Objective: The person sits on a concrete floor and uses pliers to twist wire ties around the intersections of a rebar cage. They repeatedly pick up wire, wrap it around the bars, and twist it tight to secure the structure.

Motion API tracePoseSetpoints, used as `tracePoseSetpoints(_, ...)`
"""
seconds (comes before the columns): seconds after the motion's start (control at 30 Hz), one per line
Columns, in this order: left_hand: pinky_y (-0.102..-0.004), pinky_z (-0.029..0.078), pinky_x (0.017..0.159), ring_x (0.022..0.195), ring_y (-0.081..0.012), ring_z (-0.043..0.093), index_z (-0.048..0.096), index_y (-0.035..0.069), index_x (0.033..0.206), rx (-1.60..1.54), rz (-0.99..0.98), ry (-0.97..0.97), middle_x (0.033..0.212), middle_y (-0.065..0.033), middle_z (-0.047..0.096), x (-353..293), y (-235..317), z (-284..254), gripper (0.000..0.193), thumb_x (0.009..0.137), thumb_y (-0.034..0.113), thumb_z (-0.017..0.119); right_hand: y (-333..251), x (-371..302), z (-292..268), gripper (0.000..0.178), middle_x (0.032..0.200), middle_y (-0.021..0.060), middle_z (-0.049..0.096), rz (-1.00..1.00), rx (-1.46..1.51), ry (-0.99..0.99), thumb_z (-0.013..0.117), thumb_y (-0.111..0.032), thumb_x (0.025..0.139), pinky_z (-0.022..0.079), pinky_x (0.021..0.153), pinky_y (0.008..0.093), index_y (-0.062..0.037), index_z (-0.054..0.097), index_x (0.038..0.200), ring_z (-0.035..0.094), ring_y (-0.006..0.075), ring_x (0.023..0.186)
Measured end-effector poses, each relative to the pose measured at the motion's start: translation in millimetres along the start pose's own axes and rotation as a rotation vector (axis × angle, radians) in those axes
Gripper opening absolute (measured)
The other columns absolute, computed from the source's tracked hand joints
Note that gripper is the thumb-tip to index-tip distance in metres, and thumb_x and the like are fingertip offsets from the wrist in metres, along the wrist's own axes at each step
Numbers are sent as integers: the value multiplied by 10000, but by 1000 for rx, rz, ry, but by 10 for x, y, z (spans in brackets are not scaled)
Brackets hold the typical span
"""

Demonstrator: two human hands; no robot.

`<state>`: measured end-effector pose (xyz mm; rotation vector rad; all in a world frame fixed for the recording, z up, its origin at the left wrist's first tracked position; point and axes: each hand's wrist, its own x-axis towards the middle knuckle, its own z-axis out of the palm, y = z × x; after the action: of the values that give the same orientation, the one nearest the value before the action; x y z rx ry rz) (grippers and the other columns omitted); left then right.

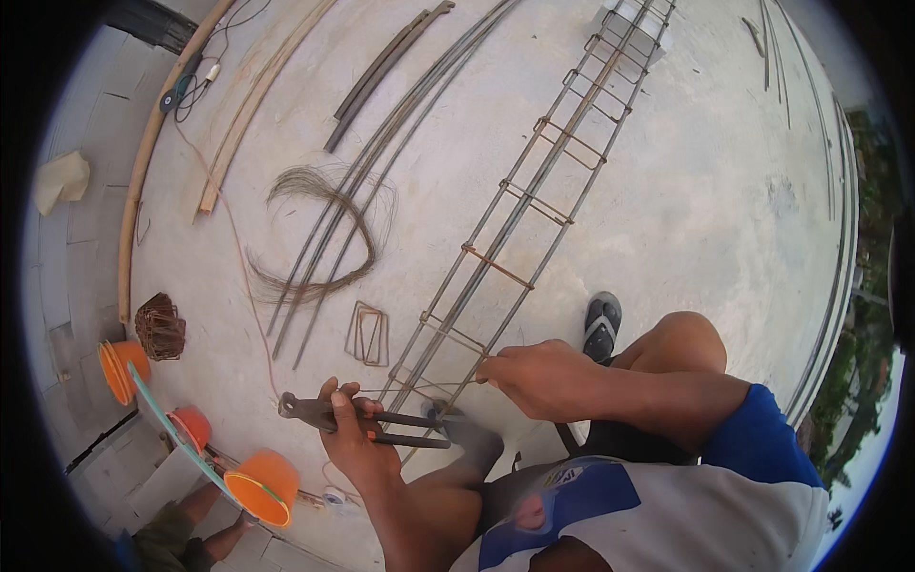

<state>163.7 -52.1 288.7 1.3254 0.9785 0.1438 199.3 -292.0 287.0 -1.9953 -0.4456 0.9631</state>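
Note:
My left hand is closed around a pair of dark pincers, whose jaws point left and whose two handles reach right. My right hand is closed, its fingertips pinching the end of a thin wire that runs across to my left hand. Both hands are over the near end of a long rebar cage, made of straight bars with square stirrups along them. Loose bent stirrups lie on the concrete just left of the cage. A curved bundle of thin tie wire rests farther left across several straight bars.
Orange buckets and a heap of rusty stirrups stand by the block wall at left. Wooden strips, dark lengths and a power tool with a cord lie beyond. Another person's legs show lower left.

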Motion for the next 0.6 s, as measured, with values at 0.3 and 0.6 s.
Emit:
tracePoseSetpoints(0.3,-274,459,641,701,-128,549,571,4,1158,139,-291,-355,1011,-115,627,-64,-523,464,327,941,247,604,35,-255,109,251,874,156,649,440,612,12,482,-138,950,477,741,372,-31,629,1122,618,267,767)
tracePoseSetpoints(0.6,-239,356,595,677,-81,511,599,61,1001,426,-307,-471,793,-16,624,-485,-939,576,254,937,305,567,379,-635,707,220,954,186,695,385,593,250,528,-71,921,504,754,362,9,653,1083,668,296,810)
